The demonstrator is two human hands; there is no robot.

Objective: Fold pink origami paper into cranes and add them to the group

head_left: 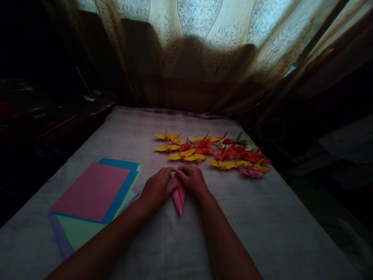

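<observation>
The fold (pixel 178 196) lay just right of the stack (pixel 93 192), flat on the cloth (pixel 262 225), and I had both hands on it. Its long axis ran straight away from me: the sharp tip pointed back at my chest, and the far end sat under my fingertips. My left hand (pixel 157 189) lay along its left edge, fingers curled and pinched at the far end. My right hand (pixel 192 179) met it there from the other side, curled the same way and gripping the same end. Neither hand was nearer, though the left covered more of the length. The fold was pink paper, narrow and kite-like, with a crease down its middle. The cranes (pixel 210 151) sat in rows farther right of the stack and beyond it, well apart from my hands.
</observation>
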